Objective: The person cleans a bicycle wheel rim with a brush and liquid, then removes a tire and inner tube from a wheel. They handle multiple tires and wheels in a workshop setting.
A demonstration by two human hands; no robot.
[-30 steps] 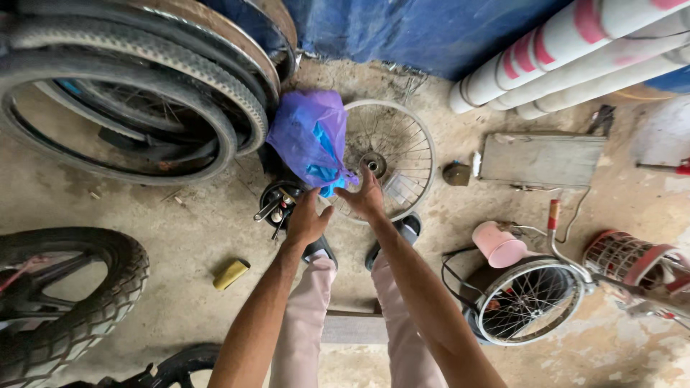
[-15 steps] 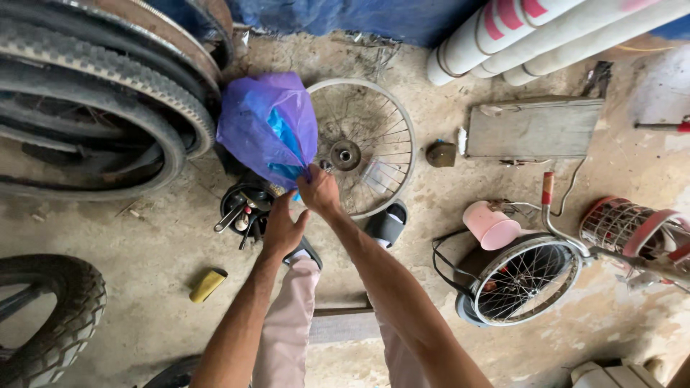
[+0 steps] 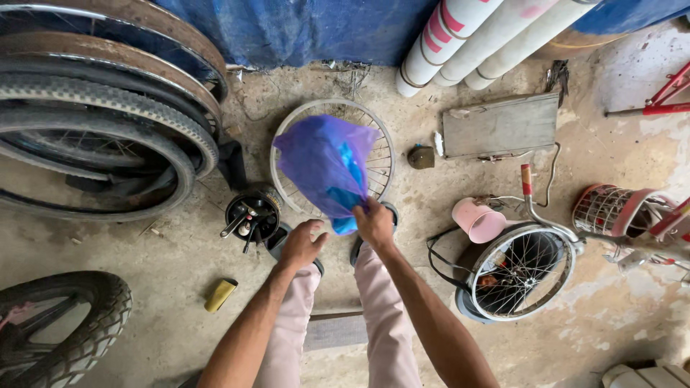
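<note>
Two hands are working mid-frame: the right hand (image 3: pixel 374 224) is pinching the purple plastic bag (image 3: pixel 323 167) shut at its lower end, hiding part of the spoked wheel rim (image 3: pixel 382 154) behind. The left hand (image 3: pixel 300 244) is hovering half-open, gripping nothing. Bag contents are unclear; stacked tyres (image 3: pixel 108 136) are running off the upper left.

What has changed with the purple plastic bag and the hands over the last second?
The left hand has let go of the purple plastic bag and now hangs open just below it. The right hand still grips the bag's bottom, holding it above the bare spoked wheel rim. The black tin of tools and yellow block lie unmoved.
</note>
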